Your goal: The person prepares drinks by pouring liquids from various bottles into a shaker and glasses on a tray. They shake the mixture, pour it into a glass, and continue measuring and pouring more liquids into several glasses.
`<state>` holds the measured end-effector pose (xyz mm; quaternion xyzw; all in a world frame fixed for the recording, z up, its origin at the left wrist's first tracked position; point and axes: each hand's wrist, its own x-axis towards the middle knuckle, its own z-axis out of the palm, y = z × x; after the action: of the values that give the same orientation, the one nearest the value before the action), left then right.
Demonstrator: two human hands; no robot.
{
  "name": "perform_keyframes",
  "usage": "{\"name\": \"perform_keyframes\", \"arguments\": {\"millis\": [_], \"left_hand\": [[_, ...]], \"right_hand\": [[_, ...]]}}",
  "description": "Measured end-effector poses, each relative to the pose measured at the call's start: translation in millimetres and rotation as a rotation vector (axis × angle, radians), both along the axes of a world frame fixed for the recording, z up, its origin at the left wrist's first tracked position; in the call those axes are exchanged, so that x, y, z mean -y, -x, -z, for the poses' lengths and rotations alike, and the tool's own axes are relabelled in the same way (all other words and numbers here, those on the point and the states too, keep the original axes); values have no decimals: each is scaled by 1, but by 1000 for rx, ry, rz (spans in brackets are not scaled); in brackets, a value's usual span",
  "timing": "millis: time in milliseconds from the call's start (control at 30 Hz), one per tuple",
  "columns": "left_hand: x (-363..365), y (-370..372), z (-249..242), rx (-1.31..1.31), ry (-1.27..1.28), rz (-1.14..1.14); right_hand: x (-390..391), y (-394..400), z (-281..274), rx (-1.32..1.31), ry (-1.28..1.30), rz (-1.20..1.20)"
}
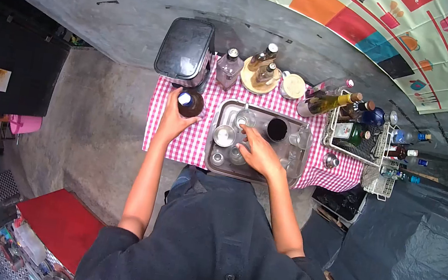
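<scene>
On the left of the checked cloth, my left hand [169,118] curves round a dark brown bottle [192,107] with a blue and white cap, fingers on one side and thumb on the other. My right hand [259,152] reaches over a metal tray [210,164], fingers apart. Its fingertips are right at a clear glass cup [246,115], with the thumb above another glass [236,155]. A metal bowl [224,135] lies just left of these fingers. A cup of dark liquid [277,129] and a clear glass jug [300,136] stand farther right in the tray.
Behind the bottle stands a black lidded bin [185,48]. Along the back are a square glass bottle [229,71], a wooden plate [251,83] with bottles and a lidded mug [293,85]. A wire crate [357,150] of bottles stands right, near a small metal cup [331,161].
</scene>
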<state>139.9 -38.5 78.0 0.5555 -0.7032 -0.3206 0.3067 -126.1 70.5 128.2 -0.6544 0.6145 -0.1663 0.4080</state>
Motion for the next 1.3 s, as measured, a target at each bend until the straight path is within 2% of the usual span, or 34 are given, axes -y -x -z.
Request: {"name": "perform_keyframes", "arguments": {"millis": [167,300,433,500,633,733,1033,1133,1300], "left_hand": [[13,2,25,-68,2,73],[15,-1,26,-88,63,103],[21,-8,16,-102,20,143],[26,-13,12,-100,-68,222],[33,-19,13,-98,-54,300],[34,-21,15,-85,-60,314],[33,-17,29,-167,8,287],[32,-19,27,-168,-15,293],[32,-17,21,-146,-36,302]], "right_hand": [[-11,-17,3,-34,-12,65],[-19,-28,6,-22,7,151],[-7,-44,-9,22,0,200],[7,-56,-14,8,85,116],[47,-87,-26,53,208,98],[76,-108,-18,25,424,42],[93,-142,5,57,373,148],[101,-142,12,45,501,113],[111,-147,1,-205,396,65]]}}
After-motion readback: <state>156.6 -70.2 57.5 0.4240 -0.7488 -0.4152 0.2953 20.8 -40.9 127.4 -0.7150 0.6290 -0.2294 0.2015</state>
